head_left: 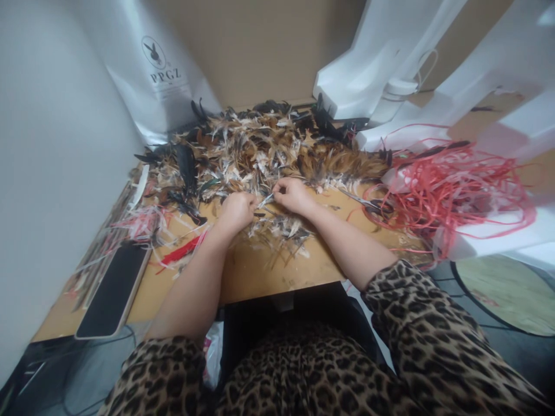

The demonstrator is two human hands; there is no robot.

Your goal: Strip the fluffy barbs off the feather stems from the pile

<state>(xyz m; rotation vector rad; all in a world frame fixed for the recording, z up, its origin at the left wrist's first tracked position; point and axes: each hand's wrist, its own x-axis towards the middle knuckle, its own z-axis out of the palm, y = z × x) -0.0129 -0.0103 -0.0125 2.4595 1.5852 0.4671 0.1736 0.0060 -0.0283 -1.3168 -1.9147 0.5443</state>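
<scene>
Over a broad pile of brown, black and white feathers (260, 138), my two hands are close together at its near edge. My left hand (237, 211) is closed, fingers curled in a pinch. Thumb and fingers of my right hand (295, 196) are also pinched together. A thin whitish strip (266, 200) spans the small gap between them; whether it is a feather quill or a string I cannot tell. Just below the hands lies a small heap of loose feathers (286, 231). The fingertips themselves are partly hidden and slightly blurred.
A phone (113, 290) lies at the table's left edge, near a red feather bundle (182, 251). Scissors (362, 200) rest to the right, beside tangled red plastic string (463, 190). A silver bag (160, 86) and a white bottle (392, 98) stand at the back.
</scene>
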